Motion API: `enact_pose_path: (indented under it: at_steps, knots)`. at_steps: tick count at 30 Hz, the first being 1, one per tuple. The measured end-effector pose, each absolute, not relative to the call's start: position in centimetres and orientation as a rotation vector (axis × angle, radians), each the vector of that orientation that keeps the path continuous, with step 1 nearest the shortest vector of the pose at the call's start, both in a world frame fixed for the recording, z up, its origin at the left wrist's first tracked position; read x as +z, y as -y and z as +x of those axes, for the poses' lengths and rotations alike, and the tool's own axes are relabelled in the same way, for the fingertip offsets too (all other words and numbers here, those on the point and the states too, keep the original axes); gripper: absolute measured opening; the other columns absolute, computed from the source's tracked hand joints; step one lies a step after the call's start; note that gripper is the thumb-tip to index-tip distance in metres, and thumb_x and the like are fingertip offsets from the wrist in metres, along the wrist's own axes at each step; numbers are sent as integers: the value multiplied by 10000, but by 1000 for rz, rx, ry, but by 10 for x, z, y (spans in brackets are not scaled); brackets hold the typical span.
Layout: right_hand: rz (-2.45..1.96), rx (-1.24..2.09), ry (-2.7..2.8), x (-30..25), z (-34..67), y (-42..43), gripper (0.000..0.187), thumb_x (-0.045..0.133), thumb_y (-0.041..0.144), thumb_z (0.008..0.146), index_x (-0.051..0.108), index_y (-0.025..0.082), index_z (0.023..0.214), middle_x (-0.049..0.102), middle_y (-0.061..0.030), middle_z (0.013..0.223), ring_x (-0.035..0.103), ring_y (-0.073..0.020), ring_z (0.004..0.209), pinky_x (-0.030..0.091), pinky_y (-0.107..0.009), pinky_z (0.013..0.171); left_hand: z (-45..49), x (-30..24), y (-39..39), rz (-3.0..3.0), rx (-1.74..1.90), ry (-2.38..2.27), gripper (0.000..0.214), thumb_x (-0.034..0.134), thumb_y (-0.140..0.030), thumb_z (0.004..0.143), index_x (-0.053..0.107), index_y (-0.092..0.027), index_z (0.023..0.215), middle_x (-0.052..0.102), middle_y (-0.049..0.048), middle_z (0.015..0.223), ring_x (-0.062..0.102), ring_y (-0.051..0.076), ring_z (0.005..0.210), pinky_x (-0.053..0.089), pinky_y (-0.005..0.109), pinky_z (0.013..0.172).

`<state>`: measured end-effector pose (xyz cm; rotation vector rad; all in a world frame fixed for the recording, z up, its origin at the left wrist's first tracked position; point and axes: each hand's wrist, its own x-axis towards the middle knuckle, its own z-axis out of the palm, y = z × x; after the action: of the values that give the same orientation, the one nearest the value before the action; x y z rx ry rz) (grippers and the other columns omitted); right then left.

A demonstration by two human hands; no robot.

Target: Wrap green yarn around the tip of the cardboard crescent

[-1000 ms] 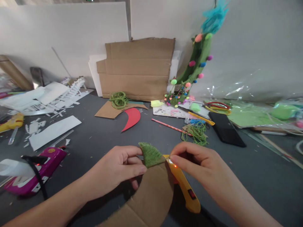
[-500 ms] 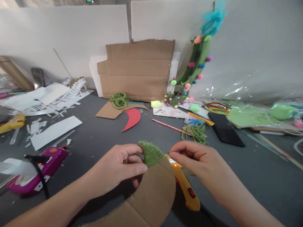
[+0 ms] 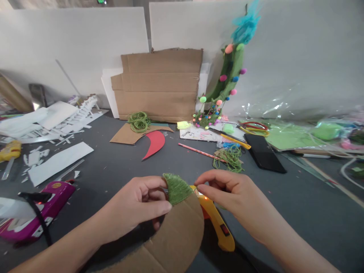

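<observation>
My left hand [image 3: 139, 206] pinches a curved cardboard crescent [image 3: 176, 235] near its tip, which is wrapped in green yarn [image 3: 176, 188]. My right hand [image 3: 227, 193] is closed in a pinch just right of that wrapped tip, apparently on a strand of the green yarn, though the strand is too thin to see clearly. Under the right hand lies a yellow glue gun [image 3: 217, 223] with a small red light lit near its nozzle.
A magenta glue gun [image 3: 36, 212] lies at the left, a red paper crescent [image 3: 153, 144] and a cardboard sheet [image 3: 157, 85] further back. A green pom-pom cactus [image 3: 227, 83], loose green yarn [image 3: 229, 159], a black phone [image 3: 264, 153], a pencil [image 3: 199, 151] and white foam scraps [image 3: 57, 159] surround the work.
The view has drifted slightly so everything sits a bit further left. Both hands stay on the crescent's tip; the right hand has shifted a little left, closer to the yarn wrapping.
</observation>
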<state>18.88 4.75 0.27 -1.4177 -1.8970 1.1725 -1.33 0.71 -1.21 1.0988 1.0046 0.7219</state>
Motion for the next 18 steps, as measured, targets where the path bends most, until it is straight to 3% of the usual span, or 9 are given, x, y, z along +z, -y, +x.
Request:
enact_pose_path:
  at_steps: [7,11,18]
  knots:
    - [-1275,1451,1843,-2,188,-47,117,507,280,778,558,191,722,545,34,612,515,-102,566,406,-191,523,-13,-13,-6,1124,686,-1037,290,532,-159,757,646,-189,1023,553,-17,639,453,65,513,430,177,488]
    - [-1295,1538,1785,-2,189,-46,121,508,262,781,518,190,685,473,59,578,448,-72,511,363,-167,480,-12,-14,-7,1131,661,-1032,308,530,-150,754,635,-192,1040,560,-14,656,455,65,515,432,183,500]
    - [-1339,1620,1831,4,196,-47,126,587,301,732,669,206,712,595,35,611,525,-100,575,385,-177,508,-15,-9,-6,1091,599,-932,285,603,-218,732,650,-182,1010,507,-29,605,475,73,500,450,203,507]
